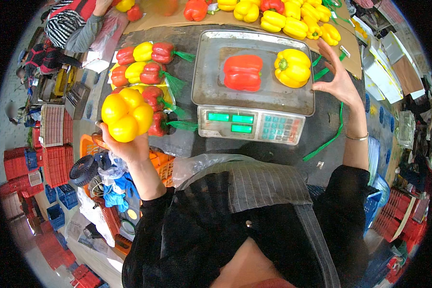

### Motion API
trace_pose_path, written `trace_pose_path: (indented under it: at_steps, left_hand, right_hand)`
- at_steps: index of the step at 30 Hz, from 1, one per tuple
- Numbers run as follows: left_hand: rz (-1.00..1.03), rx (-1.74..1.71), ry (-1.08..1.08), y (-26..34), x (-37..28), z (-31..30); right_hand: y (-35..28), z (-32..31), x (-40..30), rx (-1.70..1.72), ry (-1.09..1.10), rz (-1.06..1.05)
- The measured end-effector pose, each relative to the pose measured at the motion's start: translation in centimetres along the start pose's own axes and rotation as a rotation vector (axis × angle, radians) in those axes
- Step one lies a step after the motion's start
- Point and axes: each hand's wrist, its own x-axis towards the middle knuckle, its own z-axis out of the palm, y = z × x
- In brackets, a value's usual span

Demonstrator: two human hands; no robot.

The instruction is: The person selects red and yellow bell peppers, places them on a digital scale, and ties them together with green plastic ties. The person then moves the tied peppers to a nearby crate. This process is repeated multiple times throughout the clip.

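My left hand [127,147] holds up a yellow bell pepper [126,114] from below, left of a digital weighing scale. On the scale's metal tray [216,97] lie a red bell pepper [242,73] near the middle and another yellow bell pepper [292,68] at the right. My right hand [336,77] is beside the tray's right edge, thumb and fingers apart, near that yellow pepper and holding nothing. Below the tray, the scale's panel [251,124] shows lit green displays and a keypad. Red and yellow peppers in green-ended net bags [153,72] lie in rows left of the scale.
Loose yellow peppers [295,27] and some red ones lie on cardboard [154,19] beyond the scale. A green strap [327,140] trails at the right. An orange crate [88,144] stands below left, with red crates [57,165] farther out. Another person's sleeved arm [86,32] is at upper left.
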Motion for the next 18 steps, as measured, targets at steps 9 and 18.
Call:
trace_pose_path:
  at_steps: [9,18]
  left_hand:
    - [-0.016,-0.023,0.017,-0.7,0.0,1.1]
    - [-0.256,-0.123,-0.245,-3.5,1.7,4.7]
  right_hand:
    - [0.6,-1.0,-0.4,-0.015,0.006,0.019]
    - [0.9,5.2,1.0,0.088,0.026,-0.088]
